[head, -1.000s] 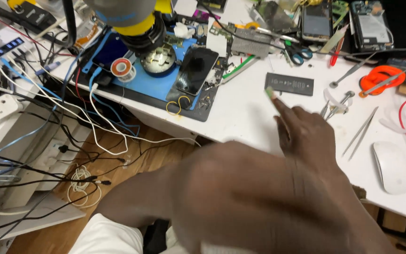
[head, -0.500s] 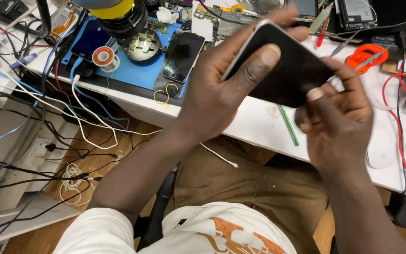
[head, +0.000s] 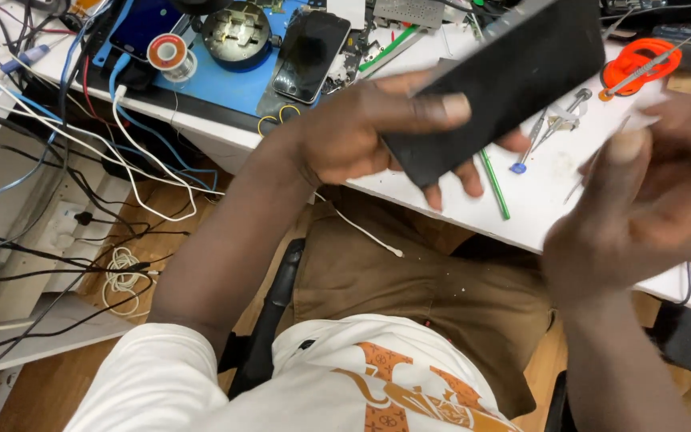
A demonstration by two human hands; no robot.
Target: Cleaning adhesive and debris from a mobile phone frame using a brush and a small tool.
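Left hand wrapped around a black phone, thumb on top, fingers underneath, gripping tight. Phone held tilted in the air above the white worktop. Right hand just to the right of the phone, blurry, fingers curled, pinching a small white scrap near the phone's corner. Under the phone on the worktop: a green stick and metal tweezers. Left of the phone: another dark phone lying flat on a blue mat.

Desk: white flat-topped workbench, cluttered.
Floor: brown wooden boards, strewn with tangled black and white cables.
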